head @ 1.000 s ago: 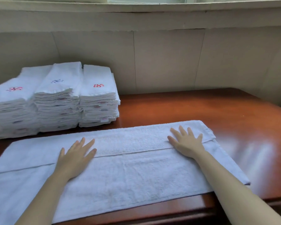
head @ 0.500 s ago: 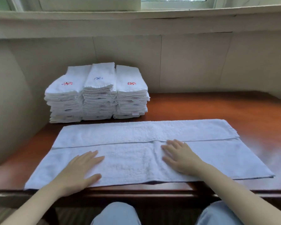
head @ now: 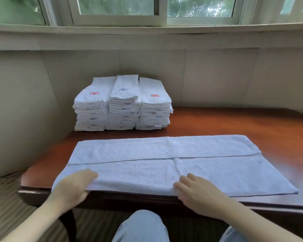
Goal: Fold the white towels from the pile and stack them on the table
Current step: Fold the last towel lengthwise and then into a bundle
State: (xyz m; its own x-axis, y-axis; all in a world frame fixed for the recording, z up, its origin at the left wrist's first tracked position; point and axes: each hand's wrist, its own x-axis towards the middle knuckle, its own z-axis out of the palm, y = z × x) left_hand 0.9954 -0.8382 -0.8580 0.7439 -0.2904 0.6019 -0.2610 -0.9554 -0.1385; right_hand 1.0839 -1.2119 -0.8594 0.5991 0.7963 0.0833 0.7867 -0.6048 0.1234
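Note:
A white towel [head: 164, 172] lies spread lengthwise on the brown table [head: 234, 123], its far strip folded over toward the middle. My left hand [head: 73, 186] grips the towel's near edge at the left, fingers curled on top and thumb at the edge. Further right on that same edge is my right hand [head: 198, 192], fingers on top of the cloth and thumb below the hem. Three stacks of folded white towels [head: 122, 105] with red and blue embroidery stand side by side at the back left.
A tiled wall [head: 217, 75] and a window ledge run behind the table. Another wall closes in on the left. My knees in light blue trousers [head: 142, 226] sit under the table's front edge. Bare wood shows to the right of the stacks.
Both hands slid back from the middle of the towel to its near edge and took hold of it. The view pulled back and tilted up, bringing the window into sight.

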